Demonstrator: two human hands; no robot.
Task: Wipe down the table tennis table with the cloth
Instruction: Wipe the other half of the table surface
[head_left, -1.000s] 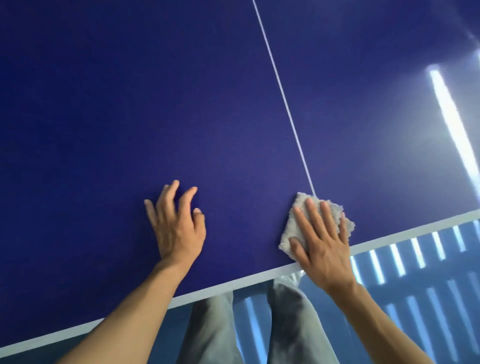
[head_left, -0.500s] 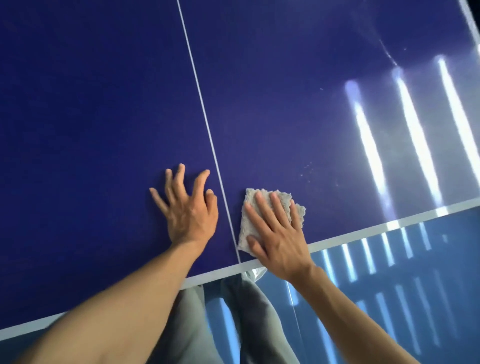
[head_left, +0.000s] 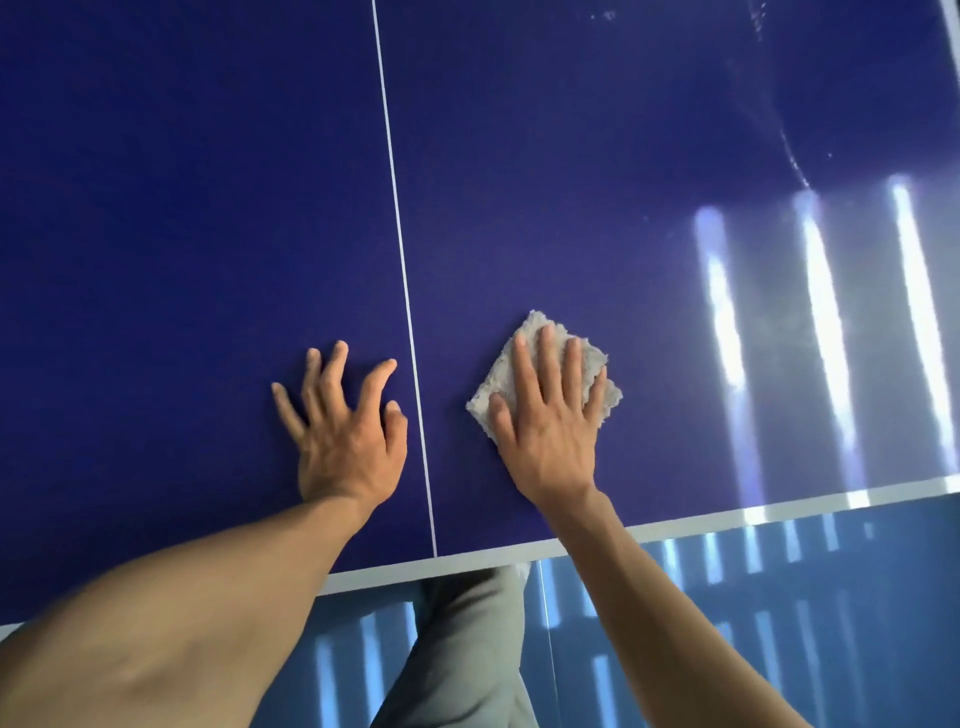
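The dark blue table tennis table (head_left: 208, 208) fills most of the view, with a thin white centre line (head_left: 400, 260) and a white end line (head_left: 675, 527) along its near edge. A folded grey fluffy cloth (head_left: 595, 358) lies to the right of the centre line. My right hand (head_left: 550, 415) presses flat on it with straight fingers. My left hand (head_left: 345, 421) rests on the bare table just left of the line, fingers spread.
The table's near edge runs across the lower part of the view. Below it are a glossy blue floor (head_left: 779, 623) with light reflections and my grey trouser leg (head_left: 467, 649). Faint dust streaks (head_left: 789, 150) show at the table's upper right.
My right hand has slid the cloth to the right, from on the centre line to well clear of it, and farther from the near edge. My left hand stays planted beside the line.
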